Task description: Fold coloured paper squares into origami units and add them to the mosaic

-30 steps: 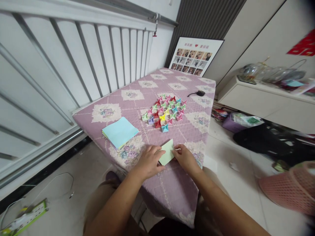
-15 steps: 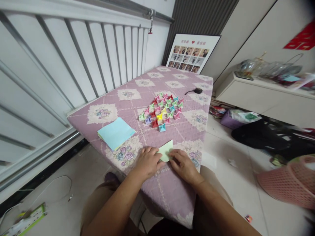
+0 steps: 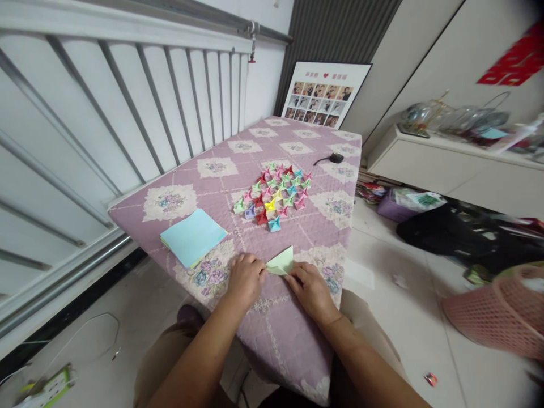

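A folded pale green sheet of paper (image 3: pixel 282 262) lies low over the near part of the table, between my two hands. My left hand (image 3: pixel 246 277) pinches its left corner. At its lower right edge, my right hand (image 3: pixel 309 288) grips the paper with thumb and fingers. Beyond my hands, several small folded paper pieces (image 3: pixel 271 205) in green, pink, red, yellow, blue and purple stand in a tight cluster. To the left lies a stack of square paper (image 3: pixel 194 237), light blue on top with green and yellow edges showing below.
A purple flowered cloth (image 3: pixel 212 192) covers the table. A small black object with a cord (image 3: pixel 335 158) lies near its far right. A white radiator (image 3: pixel 127 113) runs along the left. On the right floor stands a pink basket (image 3: pixel 495 311).
My left hand has drawn its fingers together at the paper's left corner. The paper's near edge, curved before, now looks flatter and creased. The whole view has shifted slightly.
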Motion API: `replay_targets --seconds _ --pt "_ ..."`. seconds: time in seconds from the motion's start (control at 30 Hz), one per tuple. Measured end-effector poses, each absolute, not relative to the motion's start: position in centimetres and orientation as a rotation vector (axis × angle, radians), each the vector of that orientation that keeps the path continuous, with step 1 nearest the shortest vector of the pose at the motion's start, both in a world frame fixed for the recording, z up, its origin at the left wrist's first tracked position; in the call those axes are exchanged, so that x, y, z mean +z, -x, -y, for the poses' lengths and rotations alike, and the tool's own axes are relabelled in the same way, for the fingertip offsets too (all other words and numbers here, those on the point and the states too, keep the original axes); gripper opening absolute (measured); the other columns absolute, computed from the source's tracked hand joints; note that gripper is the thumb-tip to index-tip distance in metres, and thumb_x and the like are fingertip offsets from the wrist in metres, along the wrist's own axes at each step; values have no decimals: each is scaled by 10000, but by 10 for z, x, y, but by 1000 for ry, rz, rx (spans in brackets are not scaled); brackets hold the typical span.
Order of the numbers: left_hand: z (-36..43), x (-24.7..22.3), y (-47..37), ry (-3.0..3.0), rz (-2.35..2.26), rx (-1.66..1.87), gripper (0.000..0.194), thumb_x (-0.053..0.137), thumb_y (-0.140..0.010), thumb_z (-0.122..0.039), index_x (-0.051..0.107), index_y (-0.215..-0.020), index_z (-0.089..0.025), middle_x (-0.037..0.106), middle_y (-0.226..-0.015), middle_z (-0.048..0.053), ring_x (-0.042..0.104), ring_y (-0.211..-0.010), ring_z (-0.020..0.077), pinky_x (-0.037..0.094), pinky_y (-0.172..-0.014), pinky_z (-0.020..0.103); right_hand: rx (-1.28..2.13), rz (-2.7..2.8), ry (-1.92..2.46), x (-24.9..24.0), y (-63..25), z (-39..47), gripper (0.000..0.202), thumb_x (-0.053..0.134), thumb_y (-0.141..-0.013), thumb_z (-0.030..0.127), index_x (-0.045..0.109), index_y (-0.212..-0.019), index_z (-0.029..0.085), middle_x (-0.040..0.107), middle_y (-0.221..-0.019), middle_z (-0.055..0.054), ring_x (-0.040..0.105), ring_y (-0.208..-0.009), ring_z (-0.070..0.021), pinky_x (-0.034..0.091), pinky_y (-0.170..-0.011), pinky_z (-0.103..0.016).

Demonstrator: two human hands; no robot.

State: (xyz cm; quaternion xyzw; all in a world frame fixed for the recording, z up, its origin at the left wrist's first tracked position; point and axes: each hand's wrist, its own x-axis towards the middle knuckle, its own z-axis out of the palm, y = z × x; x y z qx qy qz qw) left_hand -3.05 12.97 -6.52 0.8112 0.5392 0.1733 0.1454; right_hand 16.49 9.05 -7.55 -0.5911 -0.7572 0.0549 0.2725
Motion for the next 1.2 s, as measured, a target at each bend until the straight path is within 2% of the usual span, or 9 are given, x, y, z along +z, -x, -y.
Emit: replay_targets --seconds 0.13,0.4,1.2 --pt "-132 -64 28 -2258 -1643 485 120 600 -856 -325 663 -802 -238 615 -954 30 506 -974 227 348 -869 390 84 2026 1702 -76 -164 -91 238 507 -906 301 624 -729 192 588 -765 -60 518 -756 -197 415 -723 -316" --pt "-135 -56 24 -2239 -1711 351 197 549 -889 -373 653 -821 -221 607 -956 41 503 -989 226 337 -848 372 17 2022 1837 -76 -159 -97 285 521 -899 354 592 -678 190 580 -747 -51 507 -729 -180 374 -720 -296" --pt "-143 -58 22 -2345 -1767 237 223 586 -860 -431 644 -851 -215 608 -942 56 507 -968 248 351 -817 376 88 1983 2056 -66 -152 -104 247 617 -831 360 548 -650 206 584 -737 -17 501 -726 -171 333 -659 -277"
